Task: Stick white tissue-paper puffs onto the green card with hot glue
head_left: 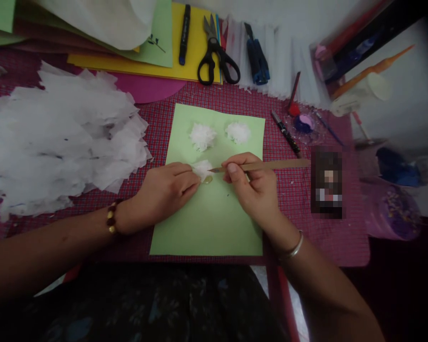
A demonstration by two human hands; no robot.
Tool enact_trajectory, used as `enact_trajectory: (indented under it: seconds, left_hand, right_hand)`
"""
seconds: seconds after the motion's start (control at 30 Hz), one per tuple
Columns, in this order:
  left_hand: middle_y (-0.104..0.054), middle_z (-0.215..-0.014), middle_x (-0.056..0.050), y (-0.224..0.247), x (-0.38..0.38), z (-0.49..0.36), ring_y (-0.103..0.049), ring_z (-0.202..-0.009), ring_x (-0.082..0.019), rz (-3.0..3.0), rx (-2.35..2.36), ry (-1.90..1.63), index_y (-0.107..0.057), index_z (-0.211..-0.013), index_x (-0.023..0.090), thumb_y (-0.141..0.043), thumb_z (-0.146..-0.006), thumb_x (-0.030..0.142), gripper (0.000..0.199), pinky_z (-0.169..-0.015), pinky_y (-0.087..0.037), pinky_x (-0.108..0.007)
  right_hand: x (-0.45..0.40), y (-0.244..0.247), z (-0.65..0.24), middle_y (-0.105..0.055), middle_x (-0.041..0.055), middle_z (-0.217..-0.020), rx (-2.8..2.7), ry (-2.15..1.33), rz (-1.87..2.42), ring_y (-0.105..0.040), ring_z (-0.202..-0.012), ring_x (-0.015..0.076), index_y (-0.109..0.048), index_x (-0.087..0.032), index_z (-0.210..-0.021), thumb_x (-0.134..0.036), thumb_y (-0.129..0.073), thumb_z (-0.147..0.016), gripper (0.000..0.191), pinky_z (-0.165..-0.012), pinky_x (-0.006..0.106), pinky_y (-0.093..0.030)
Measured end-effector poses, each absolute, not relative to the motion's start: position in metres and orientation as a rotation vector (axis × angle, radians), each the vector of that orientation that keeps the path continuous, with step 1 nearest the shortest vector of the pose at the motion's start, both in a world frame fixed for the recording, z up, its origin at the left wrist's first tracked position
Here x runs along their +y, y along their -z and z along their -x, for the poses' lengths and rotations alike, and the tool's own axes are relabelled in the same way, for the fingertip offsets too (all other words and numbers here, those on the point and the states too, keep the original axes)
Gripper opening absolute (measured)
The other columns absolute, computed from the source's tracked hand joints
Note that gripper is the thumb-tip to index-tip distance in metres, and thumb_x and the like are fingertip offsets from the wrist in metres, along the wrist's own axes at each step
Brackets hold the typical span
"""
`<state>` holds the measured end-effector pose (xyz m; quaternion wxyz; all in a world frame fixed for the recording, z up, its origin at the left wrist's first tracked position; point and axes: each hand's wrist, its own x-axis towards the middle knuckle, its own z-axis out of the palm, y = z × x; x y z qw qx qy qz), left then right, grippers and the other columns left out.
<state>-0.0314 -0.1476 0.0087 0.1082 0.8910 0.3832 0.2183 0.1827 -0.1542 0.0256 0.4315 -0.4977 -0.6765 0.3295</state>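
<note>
A light green sheet of paper lies before me, bearing two ruffled white tufts, the left one and the right one. My left hand rests on the sheet, its fingers closed on a small white tissue-paper piece. Between thumb and fingers, my right hand grips a brown pencil-like stick, whose pointed tip touches the tissue or lies right against it. Just below the tissue is a small shiny yellowish blob, which looks like glue.
Loose white tissue squares heap at the left. Black-handled scissors, a marker and a blue cutter lie at the back. On the right are a pen, a clear dish and a pixelated dark item.
</note>
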Motion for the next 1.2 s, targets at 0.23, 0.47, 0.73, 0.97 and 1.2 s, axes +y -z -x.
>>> enact_trajectory:
  seconds: [0.23, 0.47, 0.73, 0.97, 1.2]
  left_hand:
    - [-0.065, -0.071, -0.003, -0.01, -0.147, 0.03, -0.057, -0.068, -0.015, -2.643, 1.132, -0.624, -0.064, -0.071, 0.017, -0.049, -0.098, 0.019, 0.031, -0.062, -0.041, -0.028]
    - [-0.068, -0.075, -0.004, -0.006, -0.147, 0.03, -0.06, -0.072, -0.016, -2.59, 1.134, -0.633, -0.067, -0.076, 0.017, -0.049, -0.1, 0.023, 0.03, -0.065, -0.043, -0.027]
    - [-0.067, -0.077, -0.004, -0.015, -0.137, 0.024, -0.061, -0.071, -0.016, -2.285, 1.301, -0.48, -0.065, -0.078, 0.017, -0.05, -0.094, 0.025, 0.023, -0.063, -0.043, -0.028]
    - [-0.063, -0.069, -0.001, -0.022, -0.131, 0.019, -0.053, -0.06, -0.012, -2.188, 1.352, -0.47, -0.063, -0.074, 0.017, -0.055, -0.087, 0.021, 0.016, -0.056, -0.033, -0.026]
    - [-0.063, -0.071, -0.002, -0.02, -0.128, 0.024, -0.053, -0.061, -0.012, -2.156, 1.305, -0.513, -0.064, -0.076, 0.016, -0.054, -0.087, 0.021, 0.015, -0.058, -0.034, -0.026]
  right_hand:
    - [-0.159, -0.026, -0.179, -0.07, 0.0016, -0.084, -1.914, -0.73, 1.227, -0.065, -0.075, 0.0159, -0.065, -0.024, -0.09, -0.032, -0.05, -0.1, 0.02, -0.067, 0.033, -0.05]
    - [-0.158, -0.027, -0.177, -0.074, 0.0034, -0.089, -2.173, -0.484, 1.168, -0.066, -0.083, 0.0185, -0.065, -0.022, -0.096, -0.027, -0.048, -0.102, 0.019, -0.075, 0.036, -0.046]
    - [-0.159, -0.028, -0.175, -0.073, 0.0044, -0.086, -2.257, -0.415, 1.132, -0.065, -0.08, 0.0196, -0.065, -0.022, -0.095, -0.024, -0.046, -0.101, 0.02, -0.073, 0.037, -0.044]
    - [-0.156, -0.028, -0.185, -0.064, -0.0014, -0.07, -1.682, -0.803, 1.267, -0.06, -0.062, 0.0137, -0.062, -0.024, -0.088, -0.034, -0.053, -0.099, 0.018, -0.06, 0.03, -0.047]
    - [-0.153, -0.021, -0.181, -0.064, -0.0021, -0.074, -1.755, -0.882, 1.221, -0.058, -0.064, 0.0114, -0.063, -0.022, -0.088, -0.033, -0.053, -0.099, 0.018, -0.061, 0.027, -0.046]
